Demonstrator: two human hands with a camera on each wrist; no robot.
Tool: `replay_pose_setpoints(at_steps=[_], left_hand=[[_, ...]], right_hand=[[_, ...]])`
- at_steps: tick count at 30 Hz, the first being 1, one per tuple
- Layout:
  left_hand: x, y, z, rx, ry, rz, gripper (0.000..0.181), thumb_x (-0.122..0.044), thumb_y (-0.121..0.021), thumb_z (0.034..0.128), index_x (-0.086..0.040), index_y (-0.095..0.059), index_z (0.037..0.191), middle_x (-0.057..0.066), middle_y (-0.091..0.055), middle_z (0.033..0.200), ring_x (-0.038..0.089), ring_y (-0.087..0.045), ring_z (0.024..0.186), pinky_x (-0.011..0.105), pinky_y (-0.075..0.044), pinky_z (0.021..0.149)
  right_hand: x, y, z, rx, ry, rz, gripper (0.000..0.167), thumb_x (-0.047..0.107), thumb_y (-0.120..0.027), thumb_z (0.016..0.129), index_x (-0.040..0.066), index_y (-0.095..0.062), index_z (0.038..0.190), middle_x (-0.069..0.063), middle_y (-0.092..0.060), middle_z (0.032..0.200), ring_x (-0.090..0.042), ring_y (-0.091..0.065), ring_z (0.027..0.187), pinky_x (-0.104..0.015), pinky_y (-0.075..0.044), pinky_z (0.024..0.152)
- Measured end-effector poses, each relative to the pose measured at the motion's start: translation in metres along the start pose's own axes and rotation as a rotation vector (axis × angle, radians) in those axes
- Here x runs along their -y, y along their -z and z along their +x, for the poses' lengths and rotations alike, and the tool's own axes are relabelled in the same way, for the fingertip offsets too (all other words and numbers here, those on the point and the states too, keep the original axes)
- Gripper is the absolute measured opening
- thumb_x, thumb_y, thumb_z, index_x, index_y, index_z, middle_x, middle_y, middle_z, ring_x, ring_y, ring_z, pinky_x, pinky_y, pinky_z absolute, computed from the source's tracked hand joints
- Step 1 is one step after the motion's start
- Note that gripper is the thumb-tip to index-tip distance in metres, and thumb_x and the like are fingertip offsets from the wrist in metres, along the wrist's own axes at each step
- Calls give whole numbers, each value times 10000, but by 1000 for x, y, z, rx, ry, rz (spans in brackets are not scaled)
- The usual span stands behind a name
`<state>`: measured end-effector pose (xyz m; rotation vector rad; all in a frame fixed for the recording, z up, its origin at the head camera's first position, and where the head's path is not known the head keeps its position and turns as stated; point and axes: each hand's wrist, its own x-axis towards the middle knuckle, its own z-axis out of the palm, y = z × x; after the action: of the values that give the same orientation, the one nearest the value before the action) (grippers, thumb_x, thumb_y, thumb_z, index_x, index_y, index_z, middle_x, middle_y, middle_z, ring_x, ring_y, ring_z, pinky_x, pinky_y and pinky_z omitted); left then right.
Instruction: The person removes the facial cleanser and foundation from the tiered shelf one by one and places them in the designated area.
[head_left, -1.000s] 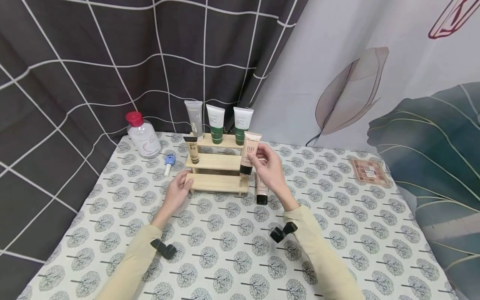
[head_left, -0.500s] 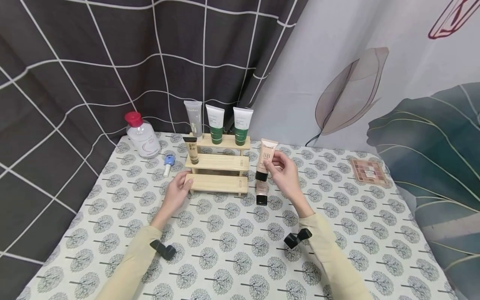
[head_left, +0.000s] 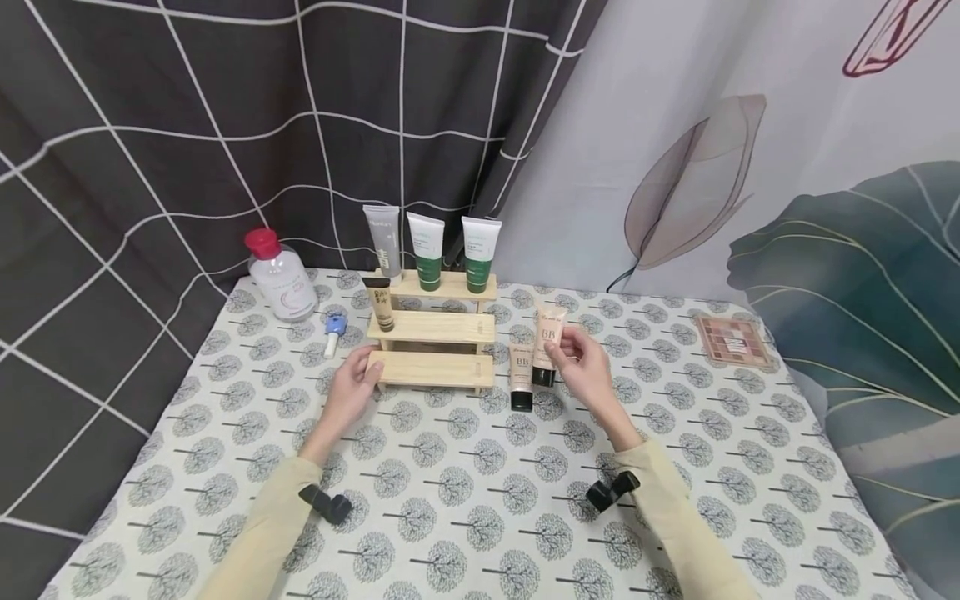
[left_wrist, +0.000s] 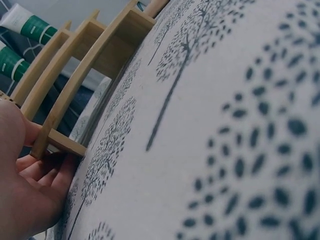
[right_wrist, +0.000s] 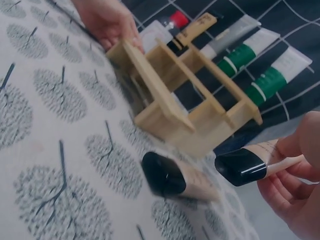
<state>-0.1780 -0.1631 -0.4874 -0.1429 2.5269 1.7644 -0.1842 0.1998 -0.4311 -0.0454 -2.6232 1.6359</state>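
A three-tier wooden display rack (head_left: 431, 368) stands on the table. My left hand (head_left: 351, 385) grips the left end of its lowest shelf; in the left wrist view fingers (left_wrist: 47, 172) reach under that end. My right hand (head_left: 588, 367) pinches a pink BB cream tube (head_left: 550, 329), black cap down, to the right of the rack. In the right wrist view its cap (right_wrist: 241, 166) appears apart from a second BB cream tube (head_left: 521, 367) on the table. On the top shelf stand a grey tube (head_left: 384, 242) and two green-and-white tubes (head_left: 427, 246). A small beige tube (head_left: 381, 307) occupies the middle shelf's left end.
Left of the rack are a clear bottle with a red cap (head_left: 283, 283) and a small blue-and-white item (head_left: 333, 333). An eyeshadow palette (head_left: 733, 340) lies far right. Curtains (head_left: 247, 108) hang behind the tree-patterned tablecloth (head_left: 465, 500).
My right hand has carried the pink BB cream tube from the rack's middle shelf rightward and down, beside the second tube. My left hand has stayed on the rack.
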Motion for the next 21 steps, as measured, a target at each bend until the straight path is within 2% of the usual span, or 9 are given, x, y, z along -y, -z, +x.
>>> replay_pose_setpoints(at_steps=[6, 15, 21], left_hand=[[0, 0, 1, 6, -4, -9, 484, -176, -518, 1057, -10, -407, 1498, 276, -466, 1512, 419, -515, 1372, 468, -438, 1178], [0, 0, 1, 3, -3, -10, 477, -160, -509, 1058, -2, -407, 1496, 274, -469, 1511, 404, -525, 1368, 446, -454, 1164], [1, 0, 1, 3, 3, -26, 478, -155, -508, 1057, 0, -406, 1497, 270, -477, 1508, 399, -540, 1356, 437, -469, 1149]], right_hand=[[-12, 6, -4, 21, -74, -54, 359, 168, -643, 989, -32, -585, 1281, -204, -667, 1153, -261, -651, 1002, -214, -586, 823], [-29, 11, -7, 54, -109, -109, 412, 175, -637, 990, -91, -560, 1295, -238, -675, 1113, -200, -655, 890, -175, -585, 717], [-38, 13, -10, 99, -140, -138, 463, 219, -655, 989, -68, -537, 1332, -261, -694, 1112, -266, -701, 898, -268, -623, 720]])
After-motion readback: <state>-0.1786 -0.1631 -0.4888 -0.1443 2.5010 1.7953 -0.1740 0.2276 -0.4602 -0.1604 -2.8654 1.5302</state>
